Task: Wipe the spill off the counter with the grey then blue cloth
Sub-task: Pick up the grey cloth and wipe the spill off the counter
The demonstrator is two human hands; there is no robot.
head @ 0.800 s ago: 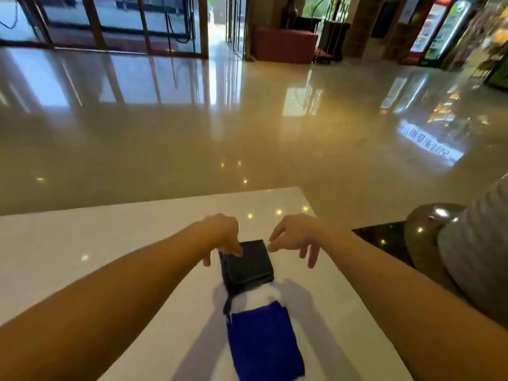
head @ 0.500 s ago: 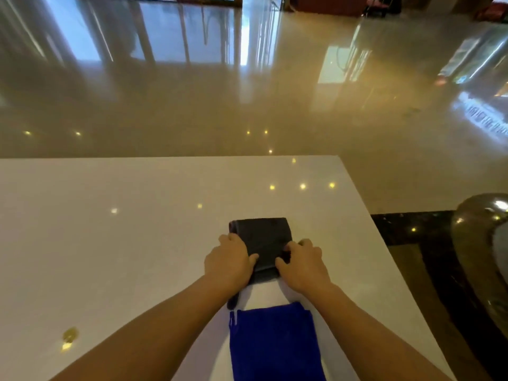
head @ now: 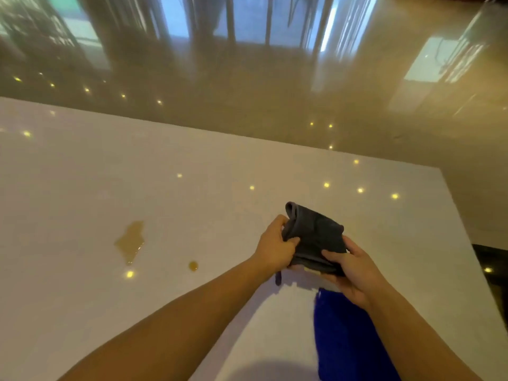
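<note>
I see both hands closed in a grip on the folded grey cloth (head: 316,237), the left hand (head: 275,248) pinching its left edge and the right hand (head: 354,270) its near right corner, holding it just above the white tabletop (head: 192,160). The blue cloth (head: 346,339) lies flat beneath the right forearm. The spill (head: 130,240) sits well to the left, a small drop (head: 193,265) beside it.

The counter (head: 192,166) is smooth, glossy white stone, mirroring ceiling lights. At left on it, the spill (head: 130,240) gleams wet amber. The grey cloth (head: 313,237) looks soft and matt; the near blue cloth (head: 343,339) is fuzzy. The far floor (head: 247,92) is polished.
</note>
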